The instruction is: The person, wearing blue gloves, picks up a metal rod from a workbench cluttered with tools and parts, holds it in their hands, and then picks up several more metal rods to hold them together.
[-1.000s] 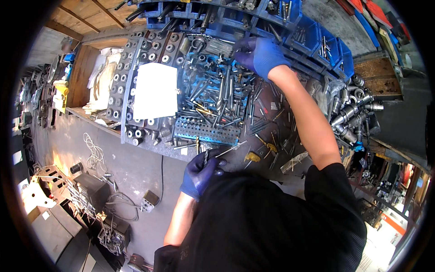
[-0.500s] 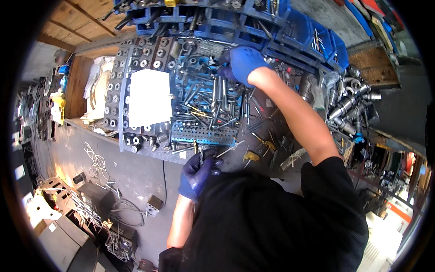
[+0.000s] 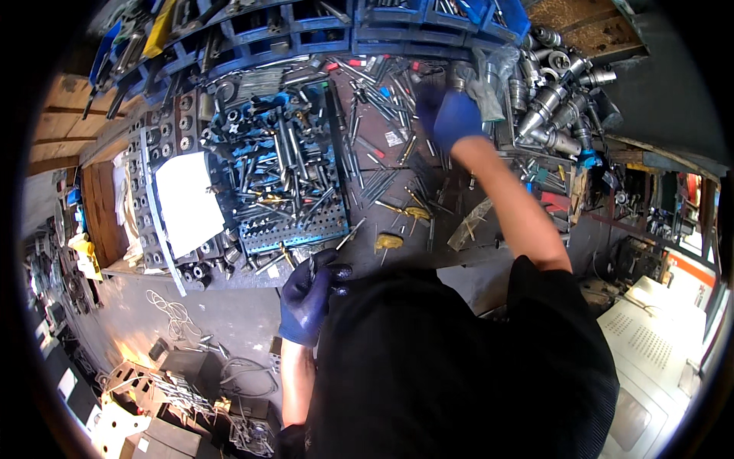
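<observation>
- Desk: one; beyond the left hand and beneath the right.
- Blue bins: several rows, past the right hand and leftward; cut off, no full count.
- Metal tool holders: a heap right of the right hand, overlapping too much to count.
- White sheet: one, beyond and left of the left hand.
- Perforated blue block: one, just beyond the left hand.
- Gloved hands: two, left hand and right hand.
- Yellow pieces: two, right of the left hand.
- Right arm reaches far forward, elbow bent; hand over the desk, beside a clear plastic bag. Fingers dark and blurred; cannot tell whether it grips anything.
- Left forearm rises near the torso; hand closed on one slim bit, some fingers out rightward.
- Bit: dark, glinting, end protruding above the left hand; finer detail too small to read.
</observation>
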The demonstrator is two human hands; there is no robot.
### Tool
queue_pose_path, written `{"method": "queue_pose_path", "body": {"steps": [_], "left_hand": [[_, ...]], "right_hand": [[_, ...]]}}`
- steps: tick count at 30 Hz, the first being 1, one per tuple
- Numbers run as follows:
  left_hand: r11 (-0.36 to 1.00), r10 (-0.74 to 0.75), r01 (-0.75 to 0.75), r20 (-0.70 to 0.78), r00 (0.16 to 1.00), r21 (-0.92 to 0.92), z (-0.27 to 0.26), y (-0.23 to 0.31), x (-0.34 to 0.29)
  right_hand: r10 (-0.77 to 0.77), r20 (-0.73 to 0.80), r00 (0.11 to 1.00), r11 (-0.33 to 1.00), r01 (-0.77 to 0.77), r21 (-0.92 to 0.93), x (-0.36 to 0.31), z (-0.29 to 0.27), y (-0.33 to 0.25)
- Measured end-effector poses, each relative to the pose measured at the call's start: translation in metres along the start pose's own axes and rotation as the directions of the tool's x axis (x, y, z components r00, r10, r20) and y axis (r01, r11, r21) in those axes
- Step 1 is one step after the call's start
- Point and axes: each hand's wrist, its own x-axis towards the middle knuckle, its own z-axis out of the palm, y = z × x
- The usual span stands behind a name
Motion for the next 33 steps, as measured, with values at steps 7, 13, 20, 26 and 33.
{"method": "queue_pose_path", "body": {"steps": [7, 13, 20, 26, 33], "left_hand": [[0.997, -0.060, 0.057, 0.037, 0.998, 0.054, 0.021, 0.016, 0.008], [0.974, -0.028, 0.011, 0.068, 0.997, 0.227, 0.038, 0.015, 0.016], [0.997, -0.070, 0.070, 0.024, 0.997, 0.030, 0.051, 0.010, 0.020], [0.992, -0.128, 0.128, 0.021, 0.992, -0.006, 0.052, 0.014, 0.019], [0.995, -0.091, 0.091, 0.000, 0.996, -0.046, 0.047, 0.011, 0.016]], "right_hand": [[-0.279, -0.215, 0.936, 0.950, 0.302, 0.083, -0.073, 0.077, 0.032], [-0.195, -0.362, 0.911, 0.949, 0.268, 0.165, -0.027, 0.069, 0.022], [-0.310, 0.174, 0.935, 0.950, 0.298, 0.093, -0.040, 0.052, -0.006], [-0.099, 0.151, 0.984, 0.989, 0.081, 0.125, -0.014, 0.045, -0.011], [-0.155, 0.266, 0.951, 0.985, 0.127, 0.121, -0.027, 0.074, -0.003]]}}
